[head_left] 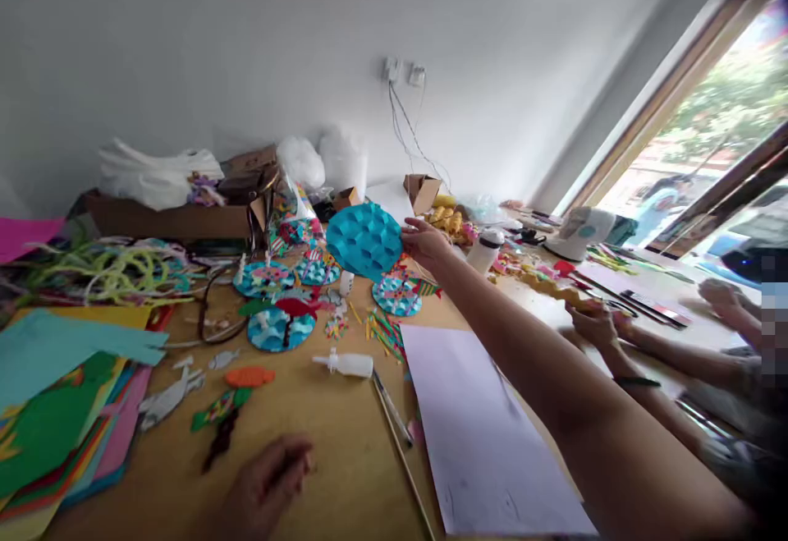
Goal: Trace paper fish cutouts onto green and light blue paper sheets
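Note:
My right hand reaches far forward and grips the right edge of a round blue paper disc with a scalloped, scale-like texture. The disc is held up above decorated blue paper discs on the table. My left hand is low over the near edge, slightly blurred, fingers loosely curled with nothing visible in them. Nearest to it are a dark brown twisted strip, a green patterned fish cutout and an orange fish cutout. A clear glue bottle lies farther forward.
A white sheet, a pen and a thin stick lie right of centre. Coloured sheets and pipe cleaners fill the left. Another person's hands hold a yellow strip at right. A white bottle stands beyond my arm.

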`<state>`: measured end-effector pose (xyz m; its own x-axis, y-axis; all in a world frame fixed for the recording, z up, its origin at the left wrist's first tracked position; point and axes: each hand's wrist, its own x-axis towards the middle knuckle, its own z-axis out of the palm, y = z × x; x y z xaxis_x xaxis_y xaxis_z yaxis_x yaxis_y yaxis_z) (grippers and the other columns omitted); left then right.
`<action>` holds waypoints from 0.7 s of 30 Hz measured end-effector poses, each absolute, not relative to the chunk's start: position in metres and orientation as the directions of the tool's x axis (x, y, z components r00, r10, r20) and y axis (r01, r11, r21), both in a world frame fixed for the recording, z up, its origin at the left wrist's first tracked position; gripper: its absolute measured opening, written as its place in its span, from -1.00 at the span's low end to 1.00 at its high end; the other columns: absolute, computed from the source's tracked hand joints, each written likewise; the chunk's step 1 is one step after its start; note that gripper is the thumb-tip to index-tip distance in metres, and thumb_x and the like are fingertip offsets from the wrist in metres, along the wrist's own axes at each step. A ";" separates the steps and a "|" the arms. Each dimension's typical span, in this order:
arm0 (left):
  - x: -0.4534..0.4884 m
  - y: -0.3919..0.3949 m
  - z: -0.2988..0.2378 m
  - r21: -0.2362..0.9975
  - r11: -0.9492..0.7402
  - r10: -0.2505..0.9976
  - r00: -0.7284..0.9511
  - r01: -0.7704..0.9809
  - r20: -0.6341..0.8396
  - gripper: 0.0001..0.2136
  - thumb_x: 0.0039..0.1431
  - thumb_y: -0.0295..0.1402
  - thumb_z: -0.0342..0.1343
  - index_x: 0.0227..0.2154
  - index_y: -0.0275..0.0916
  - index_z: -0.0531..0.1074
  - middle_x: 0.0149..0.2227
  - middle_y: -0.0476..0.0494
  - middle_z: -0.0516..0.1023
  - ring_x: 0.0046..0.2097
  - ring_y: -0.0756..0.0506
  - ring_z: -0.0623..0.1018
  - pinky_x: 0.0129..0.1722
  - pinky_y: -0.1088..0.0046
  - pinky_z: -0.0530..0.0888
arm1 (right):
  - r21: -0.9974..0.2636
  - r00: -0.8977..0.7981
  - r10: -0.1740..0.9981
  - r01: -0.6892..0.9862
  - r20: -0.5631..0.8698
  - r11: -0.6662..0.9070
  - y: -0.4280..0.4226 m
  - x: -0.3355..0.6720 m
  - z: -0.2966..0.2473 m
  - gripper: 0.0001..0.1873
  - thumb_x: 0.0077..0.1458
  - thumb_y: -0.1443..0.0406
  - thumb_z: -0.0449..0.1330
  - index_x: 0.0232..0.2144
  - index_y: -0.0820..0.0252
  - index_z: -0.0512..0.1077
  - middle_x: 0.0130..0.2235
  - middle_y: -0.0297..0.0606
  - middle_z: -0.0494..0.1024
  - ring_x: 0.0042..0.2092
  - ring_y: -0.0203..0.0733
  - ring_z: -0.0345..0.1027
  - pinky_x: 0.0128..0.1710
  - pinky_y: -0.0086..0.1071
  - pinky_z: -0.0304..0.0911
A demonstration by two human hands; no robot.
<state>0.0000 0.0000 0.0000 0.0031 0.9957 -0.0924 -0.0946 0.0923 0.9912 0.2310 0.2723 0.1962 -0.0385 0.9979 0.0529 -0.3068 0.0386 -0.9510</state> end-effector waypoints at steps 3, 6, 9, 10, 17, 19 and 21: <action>-0.006 -0.001 0.043 0.982 0.034 0.983 -0.173 -0.188 -0.067 -0.71 -0.13 -0.16 0.29 -0.34 -0.21 0.53 -0.45 -0.06 0.54 -0.42 -0.05 0.50 -0.42 0.48 0.47 | -0.946 -0.163 0.985 -0.325 0.061 0.005 0.237 0.220 0.192 -0.53 -0.29 0.64 0.13 -0.28 0.18 0.26 -0.54 -0.46 0.43 -0.52 -0.36 0.32 -0.52 -0.49 0.24; -0.012 -0.001 0.074 0.941 -0.064 0.967 -0.253 -0.332 -0.024 -0.65 -0.11 -0.17 0.29 -0.24 -0.20 0.50 -0.34 -0.07 0.54 -0.31 -0.05 0.51 -0.38 0.53 0.46 | -0.936 -0.318 0.944 -0.350 0.090 -0.029 0.202 0.205 0.183 -0.53 -0.27 0.60 0.17 -0.25 0.17 0.28 -0.47 -0.44 0.47 -0.47 -0.34 0.36 -0.48 -0.47 0.28; -0.014 -0.006 0.091 0.879 -0.102 0.979 -0.206 -0.465 0.005 -0.61 -0.04 -0.13 0.23 -0.16 -0.21 0.47 -0.25 -0.14 0.55 -0.21 -0.08 0.51 -0.33 0.51 0.47 | -0.924 -0.406 0.911 -0.370 0.073 -0.091 0.169 0.190 0.168 -0.53 -0.28 0.57 0.21 -0.25 0.15 0.30 -0.45 -0.45 0.46 -0.43 -0.36 0.37 -0.42 -0.47 0.29; -0.015 -0.009 0.094 0.860 -0.108 0.981 -0.194 -0.498 0.011 -0.61 -0.02 -0.11 0.22 -0.16 -0.22 0.47 -0.24 -0.16 0.55 -0.21 -0.08 0.51 -0.33 0.49 0.48 | -0.920 -0.420 0.906 -0.376 0.060 -0.114 0.160 0.185 0.162 -0.53 -0.28 0.56 0.22 -0.25 0.15 0.31 -0.45 -0.46 0.46 -0.43 -0.37 0.36 -0.42 -0.47 0.28; -0.016 -0.030 0.087 0.848 -0.126 0.968 -0.251 -0.515 -0.009 -0.68 -0.08 -0.13 0.27 -0.33 -0.24 0.48 -0.34 -0.09 0.57 -0.34 -0.05 0.52 -0.43 0.47 0.49 | -0.902 -0.446 0.895 -0.373 -0.032 -0.218 0.112 0.170 0.124 -0.51 -0.32 0.51 0.29 -0.24 0.15 0.35 -0.45 -0.46 0.47 -0.42 -0.37 0.35 -0.41 -0.46 0.25; -0.019 -0.035 0.084 0.862 -0.104 0.965 -0.261 -0.496 -0.034 -0.68 -0.10 -0.13 0.28 -0.35 -0.26 0.47 -0.38 -0.08 0.57 -0.38 -0.04 0.51 -0.46 0.47 0.48 | -0.898 -0.450 0.892 -0.372 -0.045 -0.234 0.103 0.169 0.116 -0.50 -0.33 0.49 0.31 -0.24 0.14 0.36 -0.44 -0.45 0.47 -0.41 -0.36 0.36 -0.41 -0.46 0.25; -0.022 -0.040 0.081 0.868 -0.071 0.965 -0.253 -0.491 -0.064 -0.66 -0.12 -0.11 0.29 -0.37 -0.27 0.47 -0.41 -0.08 0.56 -0.41 -0.04 0.51 -0.48 0.46 0.48 | -0.897 -0.444 0.894 -0.371 -0.058 -0.242 0.096 0.169 0.109 -0.49 -0.34 0.48 0.33 -0.24 0.14 0.36 -0.42 -0.45 0.47 -0.39 -0.36 0.36 -0.40 -0.46 0.25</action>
